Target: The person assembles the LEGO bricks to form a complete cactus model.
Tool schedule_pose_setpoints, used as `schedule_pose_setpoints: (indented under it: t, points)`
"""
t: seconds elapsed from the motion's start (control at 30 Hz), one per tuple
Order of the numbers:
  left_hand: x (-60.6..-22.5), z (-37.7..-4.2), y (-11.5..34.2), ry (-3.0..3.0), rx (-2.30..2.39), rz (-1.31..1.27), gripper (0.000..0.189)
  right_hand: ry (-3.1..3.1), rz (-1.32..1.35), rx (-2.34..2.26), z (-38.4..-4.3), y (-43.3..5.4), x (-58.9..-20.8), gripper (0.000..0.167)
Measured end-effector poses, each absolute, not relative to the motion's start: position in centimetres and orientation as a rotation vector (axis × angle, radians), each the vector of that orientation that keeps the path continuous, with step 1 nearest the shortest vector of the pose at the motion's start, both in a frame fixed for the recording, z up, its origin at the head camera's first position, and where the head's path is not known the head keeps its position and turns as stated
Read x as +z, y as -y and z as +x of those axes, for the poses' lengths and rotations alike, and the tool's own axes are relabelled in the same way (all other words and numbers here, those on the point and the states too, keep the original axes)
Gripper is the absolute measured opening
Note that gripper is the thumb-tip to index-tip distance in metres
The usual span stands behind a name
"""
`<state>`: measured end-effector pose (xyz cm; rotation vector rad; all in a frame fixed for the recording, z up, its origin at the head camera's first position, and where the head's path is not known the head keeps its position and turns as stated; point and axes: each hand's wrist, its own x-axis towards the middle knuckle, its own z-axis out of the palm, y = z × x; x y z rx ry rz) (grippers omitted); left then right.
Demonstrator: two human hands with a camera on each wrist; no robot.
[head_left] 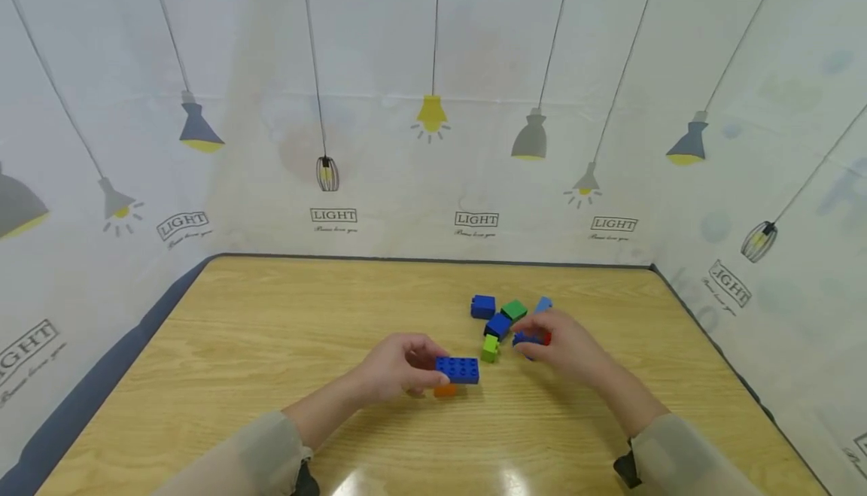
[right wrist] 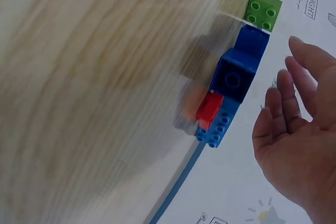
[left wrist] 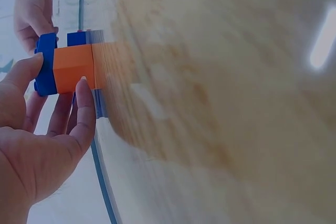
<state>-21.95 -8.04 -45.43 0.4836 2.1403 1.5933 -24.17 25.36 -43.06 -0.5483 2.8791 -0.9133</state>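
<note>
My left hand (head_left: pixel 396 368) pinches a dark blue eight-stud toy building brick (head_left: pixel 457 370) between thumb and fingers. Directly beneath that brick is an orange brick (left wrist: pixel 73 69), and a fingertip touches its side in the left wrist view. My right hand (head_left: pixel 567 342) hovers over the loose bricks with its fingers spread and slightly bent, and nothing is between them in the right wrist view. Closest to it are a blue brick (head_left: pixel 524 339) and a red brick (right wrist: pixel 210 109), partly covered by the hand in the head view. A light blue brick (head_left: pixel 543 304) lies just beyond.
Left of the right hand lie a lime green brick (head_left: pixel 490 348), a dark blue brick (head_left: pixel 498 326), a green brick (head_left: pixel 514 310) and another blue brick (head_left: pixel 484 306). The wooden table (head_left: pixel 284 315) meets a lamp-printed wall covering (head_left: pixel 386 180) at the back and sides.
</note>
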Motion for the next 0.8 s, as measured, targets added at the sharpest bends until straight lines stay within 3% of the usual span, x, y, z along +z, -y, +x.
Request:
schedule_pose_setpoints:
  t: [0.8]
  points:
    - [-45.5, -22.0, 8.1, -2.141, 1.597, 0.481, 0.028, -2.949, -0.553, -0.679, -25.1, -21.3, -44.0, 0.034]
